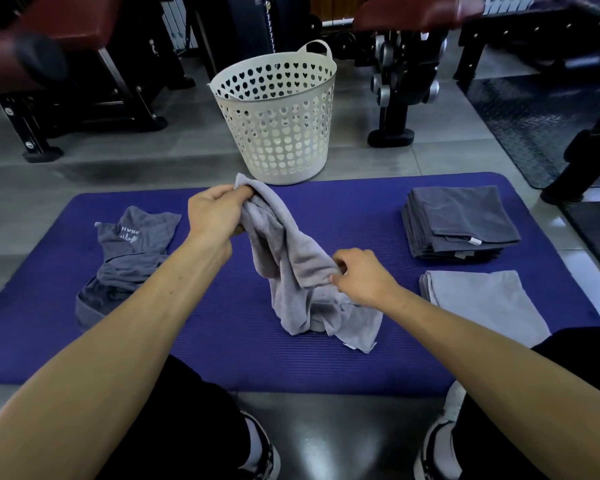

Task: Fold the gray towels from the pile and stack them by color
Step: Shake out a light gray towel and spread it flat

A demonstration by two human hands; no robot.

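A crumpled light gray towel (293, 268) hangs over the middle of the purple mat (222, 355), its lower end bunched on the mat. My left hand (215, 213) grips its upper corner, raised. My right hand (364, 277) pinches the towel's edge lower down on the right. A loose pile of dark gray towels (125, 258) lies at the mat's left. At the far right sits a neat stack of folded dark gray towels (459, 221). A folded light gray towel (485, 303) lies in front of that stack.
A white plastic laundry basket (281, 112) with heart-shaped holes stands on the floor just beyond the mat. Gym benches and weight machines (395, 81) line the back. My knees and shoes (260, 448) are at the near edge.
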